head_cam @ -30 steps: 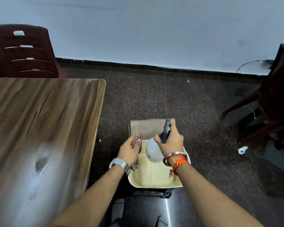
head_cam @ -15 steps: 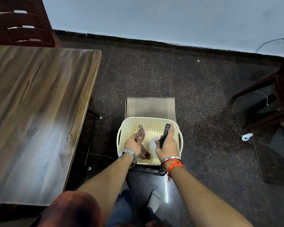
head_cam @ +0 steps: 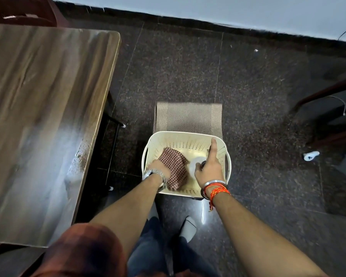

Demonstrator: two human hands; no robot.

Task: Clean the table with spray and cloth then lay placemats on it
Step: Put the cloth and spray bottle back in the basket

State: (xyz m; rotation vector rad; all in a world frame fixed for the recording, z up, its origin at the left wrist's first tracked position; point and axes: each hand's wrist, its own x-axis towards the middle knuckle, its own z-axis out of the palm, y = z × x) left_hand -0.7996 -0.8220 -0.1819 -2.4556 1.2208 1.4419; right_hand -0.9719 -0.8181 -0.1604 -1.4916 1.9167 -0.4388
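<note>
Left wrist: my silver metal watch (head_cam: 155, 175).
Right wrist: my silver bangle (head_cam: 214, 183), with red and orange threads (head_cam: 218, 191) tied below it, loose ends hanging.
Sleeve: my reddish checked fabric (head_cam: 84, 250) at the left shoulder.
Legs: my dark blue trousers (head_cam: 148, 250).

no readable text, labels, brands, numbers or signs anywhere

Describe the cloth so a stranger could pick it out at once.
Right of the wooden table, a cream perforated basket stands on the dark floor. The cloth lies inside on its left, under the left hand. It alone is red-and-white checked; the spray bottle beside it is plain white.
</note>
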